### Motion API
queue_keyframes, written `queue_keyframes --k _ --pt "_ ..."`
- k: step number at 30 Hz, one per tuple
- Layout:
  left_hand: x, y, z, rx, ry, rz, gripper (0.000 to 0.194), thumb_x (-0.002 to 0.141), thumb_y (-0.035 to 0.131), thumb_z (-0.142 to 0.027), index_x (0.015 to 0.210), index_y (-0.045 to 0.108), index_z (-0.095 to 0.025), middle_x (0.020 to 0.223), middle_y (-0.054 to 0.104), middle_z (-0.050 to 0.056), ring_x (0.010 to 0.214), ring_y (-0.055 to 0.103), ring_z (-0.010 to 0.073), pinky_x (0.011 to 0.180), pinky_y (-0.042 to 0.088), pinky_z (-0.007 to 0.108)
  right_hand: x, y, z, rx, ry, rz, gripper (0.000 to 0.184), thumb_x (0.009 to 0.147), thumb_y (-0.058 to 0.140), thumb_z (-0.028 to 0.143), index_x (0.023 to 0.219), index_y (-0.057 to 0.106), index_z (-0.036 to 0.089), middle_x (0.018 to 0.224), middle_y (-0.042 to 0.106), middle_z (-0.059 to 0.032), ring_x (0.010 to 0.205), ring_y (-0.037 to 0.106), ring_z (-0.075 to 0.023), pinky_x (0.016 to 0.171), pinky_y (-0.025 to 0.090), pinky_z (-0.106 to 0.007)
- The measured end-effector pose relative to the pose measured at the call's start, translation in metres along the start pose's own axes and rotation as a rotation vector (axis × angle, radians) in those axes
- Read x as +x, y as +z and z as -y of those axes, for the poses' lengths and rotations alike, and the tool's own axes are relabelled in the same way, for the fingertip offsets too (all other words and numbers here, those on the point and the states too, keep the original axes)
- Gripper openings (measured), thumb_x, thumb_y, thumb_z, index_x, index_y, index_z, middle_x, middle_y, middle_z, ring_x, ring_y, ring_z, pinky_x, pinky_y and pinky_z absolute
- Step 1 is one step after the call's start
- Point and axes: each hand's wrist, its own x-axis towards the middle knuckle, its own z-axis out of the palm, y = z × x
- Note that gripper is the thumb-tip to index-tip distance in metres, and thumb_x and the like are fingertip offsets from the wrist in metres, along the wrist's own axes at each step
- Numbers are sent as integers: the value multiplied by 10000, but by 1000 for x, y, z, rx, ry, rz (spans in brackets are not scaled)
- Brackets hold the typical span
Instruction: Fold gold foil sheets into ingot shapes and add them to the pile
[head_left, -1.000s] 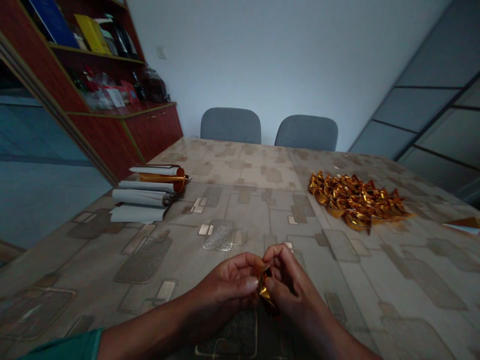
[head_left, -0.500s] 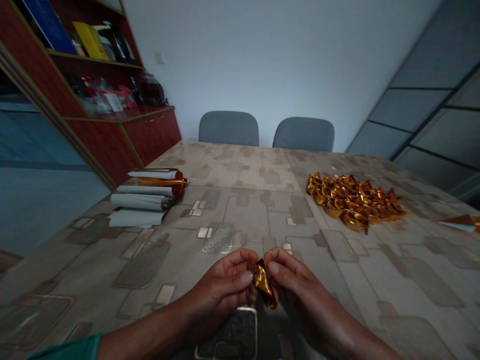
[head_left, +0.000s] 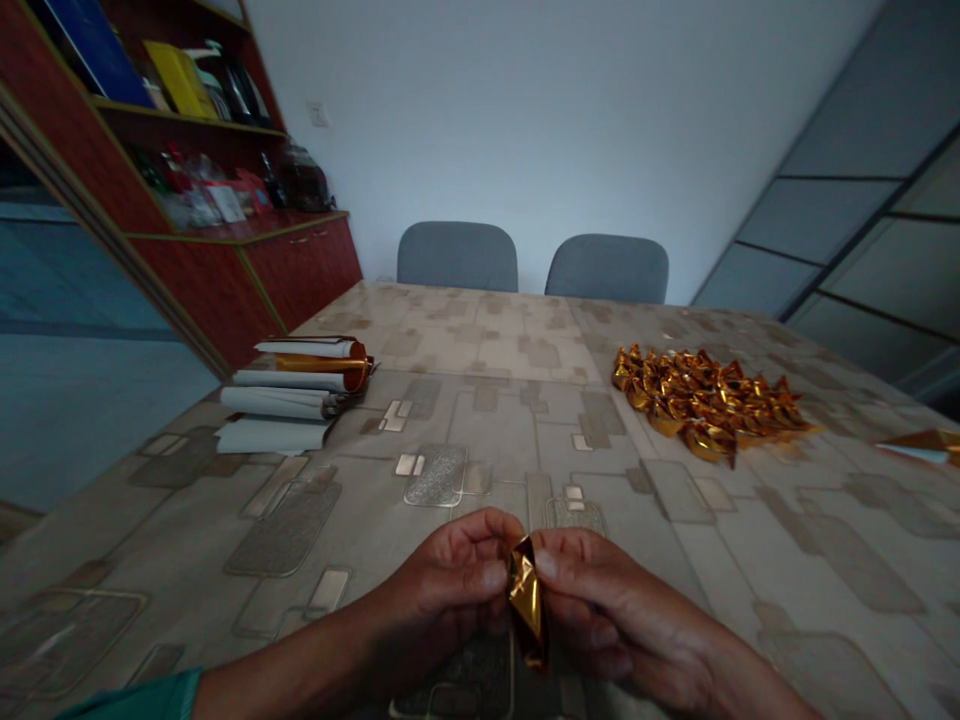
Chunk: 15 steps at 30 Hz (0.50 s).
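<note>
A small folded piece of shiny gold foil paper [head_left: 527, 602] is held between my two hands, just above the near part of the table. My left hand [head_left: 461, 575] pinches its left side between thumb and fingers. On the other side, my right hand [head_left: 592, 590] grips the upper right edge with thumb and forefinger. The piece is long and narrow, with its lower end pointing toward me. Several folded gold foil pieces [head_left: 705, 395] lie grouped together on the right of the table.
At the left of the table lie rolled or folded sheets of gold-and-white paper [head_left: 281, 400]. A gold paper piece [head_left: 922, 445] rests at the right edge. The patterned tablecloth [head_left: 495, 440] covers the table. Two grey chairs [head_left: 457, 255] stand behind it, and a red-brown cabinet [head_left: 300, 270] back left.
Both hands have shifted slightly, and the gold foil piece has come a little lower and nearer to me. My right hand's fingers have turned and lie lower along it.
</note>
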Motion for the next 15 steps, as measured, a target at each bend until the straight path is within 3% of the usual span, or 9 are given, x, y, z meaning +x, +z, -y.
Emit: queue_keyframes --k 5,9,15 --pt "-1 2 -2 -9 7 9 305 780 845 -275 1037 706 -188 833 682 19 696 662 101 592 477 159 3 -3 -4 25 -28 8 289 862 767 395 847 601 160 473 416 120 364 176 -30 297 164 -140" --pt "-2 7 -6 -32 35 3 286 811 815 -255 1066 693 -212 883 687 14 767 688 122 687 537 213 5 -5 -6 42 -46 -32 270 881 752 390 883 613 158 478 426 119 369 197 -28 313 186 -128" --pt "-1 9 -1 84 107 39 422 728 879 -325 1090 695 -211 895 713 33 760 679 135 691 527 225 5 -2 -6 27 -37 -55 274 880 746 402 876 606 167 472 438 119 351 178 -35 287 191 -135"
